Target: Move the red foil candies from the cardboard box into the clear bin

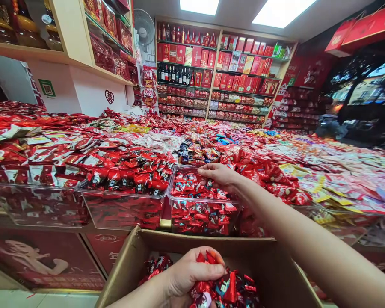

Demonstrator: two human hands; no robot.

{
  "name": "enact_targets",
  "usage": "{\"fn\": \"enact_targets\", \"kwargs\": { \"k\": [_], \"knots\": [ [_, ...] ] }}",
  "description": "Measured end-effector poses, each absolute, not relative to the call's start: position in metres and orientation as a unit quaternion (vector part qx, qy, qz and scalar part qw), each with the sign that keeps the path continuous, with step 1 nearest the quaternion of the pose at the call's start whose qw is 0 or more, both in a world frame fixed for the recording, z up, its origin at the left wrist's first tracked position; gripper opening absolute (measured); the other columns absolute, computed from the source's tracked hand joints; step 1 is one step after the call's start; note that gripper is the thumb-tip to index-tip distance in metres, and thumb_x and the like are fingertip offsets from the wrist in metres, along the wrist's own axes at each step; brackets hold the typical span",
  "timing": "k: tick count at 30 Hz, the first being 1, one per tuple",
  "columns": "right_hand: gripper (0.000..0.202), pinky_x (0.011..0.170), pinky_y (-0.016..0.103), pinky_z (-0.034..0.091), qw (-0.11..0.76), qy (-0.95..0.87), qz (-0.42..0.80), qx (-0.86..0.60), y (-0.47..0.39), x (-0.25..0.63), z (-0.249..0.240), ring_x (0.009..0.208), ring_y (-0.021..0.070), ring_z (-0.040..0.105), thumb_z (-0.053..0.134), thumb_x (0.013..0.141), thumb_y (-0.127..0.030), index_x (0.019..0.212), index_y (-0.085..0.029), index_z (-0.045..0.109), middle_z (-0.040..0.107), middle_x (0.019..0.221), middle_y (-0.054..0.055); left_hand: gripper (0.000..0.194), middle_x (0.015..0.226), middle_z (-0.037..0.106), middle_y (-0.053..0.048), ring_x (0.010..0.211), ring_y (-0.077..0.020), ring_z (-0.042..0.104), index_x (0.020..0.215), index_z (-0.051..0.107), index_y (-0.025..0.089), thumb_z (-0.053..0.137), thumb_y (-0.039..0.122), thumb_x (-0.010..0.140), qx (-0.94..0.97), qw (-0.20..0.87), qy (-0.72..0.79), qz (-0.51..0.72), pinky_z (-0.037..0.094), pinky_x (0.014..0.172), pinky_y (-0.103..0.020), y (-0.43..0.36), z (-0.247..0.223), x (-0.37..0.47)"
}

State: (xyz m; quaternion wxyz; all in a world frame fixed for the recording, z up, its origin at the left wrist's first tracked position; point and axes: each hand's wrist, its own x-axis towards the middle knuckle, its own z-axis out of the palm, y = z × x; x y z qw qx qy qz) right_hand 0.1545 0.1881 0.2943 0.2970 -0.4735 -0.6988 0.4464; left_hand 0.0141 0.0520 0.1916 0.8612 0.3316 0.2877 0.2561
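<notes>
My left hand (pixel 200 269) is closed around several red foil-wrapped candies (pixel 229 286), low over an open cardboard box (pixel 211 243). More wrapped candies (pixel 158 265) lie inside that box, partly hidden by my left hand and forearm. Farther forward, my right hand (pixel 218 174) reaches over a clear plastic bin (pixel 202 199) filled with red candies (pixel 188 182). Its thumb and fingers are pressed together, pointing left. A candy shows just beneath the fingers, but I cannot tell whether they grip it.
To the left stands another clear bin (pixel 122 195) of red-and-black packets. Loose sweets (pixel 295 147) cover the wide display behind and to both sides. Yellow packets (pixel 324 188) lie at the right. Shelves (pixel 186 40) with bottles and red boxes line the back wall, beside a fan (pixel 143 28).
</notes>
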Motion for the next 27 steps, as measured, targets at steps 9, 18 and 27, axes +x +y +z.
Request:
{"fn": "enact_targets", "kwargs": {
  "k": [9,18,27],
  "knots": [
    [0.022,0.042,0.013,0.040,0.386,-0.596,0.572,-0.411,0.184,0.153,0.294,0.060,0.0080,0.057,0.048,0.068,0.000,0.083,-0.016,0.047,0.056,0.066,0.001,0.015,0.067,0.050,0.001,0.043,-0.0055,0.048,0.077,0.053,0.016,0.061,0.016,0.065,0.327,0.858,0.291,0.269,0.046,0.031,-0.016,0.053,0.194,0.014],
    [0.029,0.063,0.026,0.052,0.383,-0.601,0.555,-0.429,0.178,0.138,0.299,0.055,0.0076,0.057,0.040,0.060,0.008,0.075,-0.016,0.045,0.048,0.060,-0.003,0.014,0.060,0.050,0.002,0.041,-0.0055,0.047,0.075,0.054,0.015,0.062,0.016,0.064,0.331,0.858,0.295,0.260,0.047,0.031,-0.017,0.053,0.190,0.014],
    [0.018,0.047,0.024,0.044,0.309,-0.717,0.392,-0.486,0.176,0.109,0.300,0.047,0.0107,0.053,0.055,0.054,0.002,0.064,-0.013,0.057,0.054,0.056,-0.001,0.015,0.061,0.051,0.002,0.041,-0.0060,0.048,0.075,0.054,0.016,0.063,0.016,0.063,0.341,0.853,0.298,0.258,0.045,0.032,-0.017,0.052,0.188,0.015]
  ]
}}
